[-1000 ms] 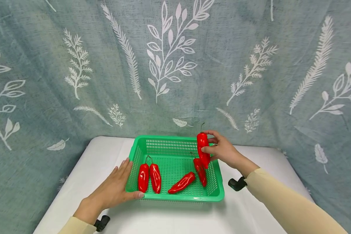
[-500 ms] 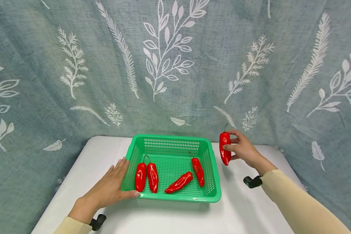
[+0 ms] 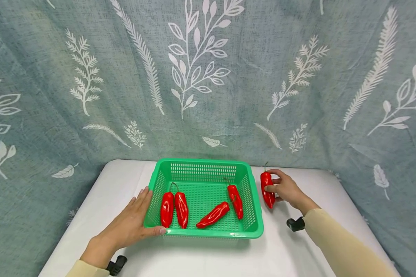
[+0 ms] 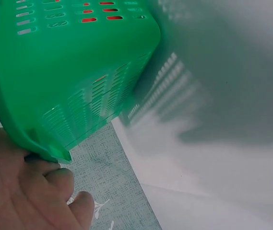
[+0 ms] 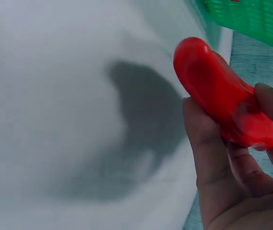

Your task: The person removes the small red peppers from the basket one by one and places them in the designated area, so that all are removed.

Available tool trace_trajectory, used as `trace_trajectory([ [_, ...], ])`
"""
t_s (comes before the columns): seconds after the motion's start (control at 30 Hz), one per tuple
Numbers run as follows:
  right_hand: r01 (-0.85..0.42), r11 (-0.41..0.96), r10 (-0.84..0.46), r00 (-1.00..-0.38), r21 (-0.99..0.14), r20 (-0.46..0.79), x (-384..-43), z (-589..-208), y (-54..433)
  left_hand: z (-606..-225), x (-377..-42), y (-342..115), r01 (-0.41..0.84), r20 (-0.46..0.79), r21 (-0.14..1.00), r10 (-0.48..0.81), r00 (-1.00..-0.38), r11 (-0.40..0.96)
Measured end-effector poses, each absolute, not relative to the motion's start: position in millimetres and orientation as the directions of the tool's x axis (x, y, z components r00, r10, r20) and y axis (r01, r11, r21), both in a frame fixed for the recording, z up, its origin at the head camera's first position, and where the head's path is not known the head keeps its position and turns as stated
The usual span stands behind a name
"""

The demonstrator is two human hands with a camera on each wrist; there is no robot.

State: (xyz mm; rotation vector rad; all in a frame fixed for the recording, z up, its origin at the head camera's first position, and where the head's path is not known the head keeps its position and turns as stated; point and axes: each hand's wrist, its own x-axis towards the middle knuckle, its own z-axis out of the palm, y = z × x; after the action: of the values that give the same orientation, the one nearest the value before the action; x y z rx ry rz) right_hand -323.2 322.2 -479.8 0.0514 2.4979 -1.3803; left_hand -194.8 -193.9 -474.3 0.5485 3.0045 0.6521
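My right hand (image 3: 288,192) holds a red chili pepper (image 3: 267,190) between thumb and fingers, just right of a green plastic basket (image 3: 208,232). The pepper hangs stem up; in the right wrist view, the held pepper (image 5: 218,91) appears apart from its shadow on the white surface. My left hand (image 3: 128,227) rests against the basket's left side, fingers straight along it and thumb on the front rim. Inside the basket, two peppers (image 3: 181,209) lie side by side at the left. One slanted pepper (image 3: 213,215) is right of the middle, and another pepper (image 3: 235,202) lies near the right wall.
Both basket and hands are over a white-covered table (image 3: 208,257). A grey-green curtain (image 3: 208,130) with white leaf prints hangs behind it. A small black device (image 3: 296,224) sits at the right wrist, and a similar black device (image 3: 117,265) at the left.
My right hand has carried the pepper from above the basket's right end out past its right side, then lowered it toward the table. The left hand has stayed on the basket.
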Motion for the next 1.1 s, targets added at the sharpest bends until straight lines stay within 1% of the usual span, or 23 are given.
trace_trajectory([
  [0.33, 0.16, 0.559, -0.111, -0.958, -0.814, -0.265, -327, -493, 322, -475, -195, -194, 0.331, 0.057, 0.417, 0.339, -0.939, 0.847],
  [0.7, 0.176, 0.583, -0.089, -0.957, -0.793, -0.278, -332, -506, 320, -477, -196, -193, 0.32, 0.054, 0.428, 0.33, -0.943, 0.845],
  [0.87, 0.186, 0.608, -0.071, -0.956, -0.772, -0.286, -332, -508, 319, -477, -196, -193, 0.315, 0.054, 0.434, 0.325, -0.944, 0.844],
  [1.1, 0.162, 0.63, -0.067, -0.963, -0.76, -0.261, -332, -508, 320, -477, -196, -193, 0.308, 0.046, 0.437, 0.321, -0.946, 0.845],
])
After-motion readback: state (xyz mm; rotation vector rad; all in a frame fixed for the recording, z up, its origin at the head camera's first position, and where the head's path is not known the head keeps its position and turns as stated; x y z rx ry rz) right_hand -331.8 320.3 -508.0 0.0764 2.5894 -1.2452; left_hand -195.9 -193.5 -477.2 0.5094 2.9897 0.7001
